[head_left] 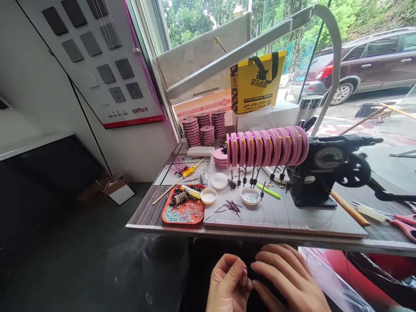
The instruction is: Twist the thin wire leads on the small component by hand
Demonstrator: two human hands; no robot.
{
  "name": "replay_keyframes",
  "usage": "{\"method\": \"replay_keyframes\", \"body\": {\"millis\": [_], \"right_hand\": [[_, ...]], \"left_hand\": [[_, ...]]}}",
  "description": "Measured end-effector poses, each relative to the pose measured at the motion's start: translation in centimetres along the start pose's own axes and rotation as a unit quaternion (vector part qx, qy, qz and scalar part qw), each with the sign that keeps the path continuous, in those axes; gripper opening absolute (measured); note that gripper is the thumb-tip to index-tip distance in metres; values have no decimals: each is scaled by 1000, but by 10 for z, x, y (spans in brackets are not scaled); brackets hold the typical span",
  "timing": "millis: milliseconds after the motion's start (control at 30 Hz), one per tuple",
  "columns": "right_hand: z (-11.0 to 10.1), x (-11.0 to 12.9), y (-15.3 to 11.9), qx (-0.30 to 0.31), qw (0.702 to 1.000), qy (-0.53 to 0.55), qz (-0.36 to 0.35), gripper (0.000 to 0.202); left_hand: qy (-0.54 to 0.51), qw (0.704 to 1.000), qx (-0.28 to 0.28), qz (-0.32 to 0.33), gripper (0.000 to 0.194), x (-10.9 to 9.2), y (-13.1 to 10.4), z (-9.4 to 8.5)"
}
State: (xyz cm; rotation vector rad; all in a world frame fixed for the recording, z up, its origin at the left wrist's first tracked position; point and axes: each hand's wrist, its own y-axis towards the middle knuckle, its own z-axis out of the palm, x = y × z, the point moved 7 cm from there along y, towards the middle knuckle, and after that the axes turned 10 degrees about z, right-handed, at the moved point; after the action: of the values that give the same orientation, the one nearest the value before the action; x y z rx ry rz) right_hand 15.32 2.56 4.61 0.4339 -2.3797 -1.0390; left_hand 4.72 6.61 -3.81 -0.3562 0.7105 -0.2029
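Note:
My left hand (pixel 229 281) and my right hand (pixel 287 277) meet low in front of the table edge, fingertips touching. The left thumb and forefinger pinch together; whatever is between them is too small to make out. Above on the table a row of pink foam spools (pixel 268 146) sits on the shaft of a black winding machine (pixel 320 171), with small weights hanging from lines below it. An orange tray (pixel 183 211) with small parts lies at the table's front left, next to a small white dish (pixel 250 196) of beads.
Stacks of pink spools (pixel 204 128) stand at the back by the window, near a yellow bag (pixel 256 82). A white lamp arm (pixel 256 43) spans overhead. Red-handled scissors (pixel 403 223) lie at the right. A cardboard box (pixel 118 189) sits on the floor at left.

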Motion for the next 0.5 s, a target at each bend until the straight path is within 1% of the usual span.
{"method": "replay_keyframes", "body": {"millis": [67,167,233,267,300,367,433,500], "right_hand": [[4,-3,-3,14,999,20,21,10],[6,-9,-5,29,995,62,76,13],[7,-9,-7,36,992,85,92,13],[7,-10,-8,37,990,95,100,14],[7,-11,-9,38,988,103,107,14],[8,-13,-10,39,986,114,116,15],[8,-14,-11,40,986,115,118,16],[8,-14,-12,36,988,103,114,15]], "left_hand": [[-7,1000,-3,-7,29,1,-2,2],[-11,1000,2,-25,30,3,-2,3],[6,999,20,-39,31,4,-3,4],[25,998,40,-42,32,5,-3,4],[53,996,65,-37,34,4,-3,5],[132,985,108,-5,42,1,-3,6],[223,966,129,39,51,-3,-3,5],[298,940,150,73,54,-6,-3,7]]}}
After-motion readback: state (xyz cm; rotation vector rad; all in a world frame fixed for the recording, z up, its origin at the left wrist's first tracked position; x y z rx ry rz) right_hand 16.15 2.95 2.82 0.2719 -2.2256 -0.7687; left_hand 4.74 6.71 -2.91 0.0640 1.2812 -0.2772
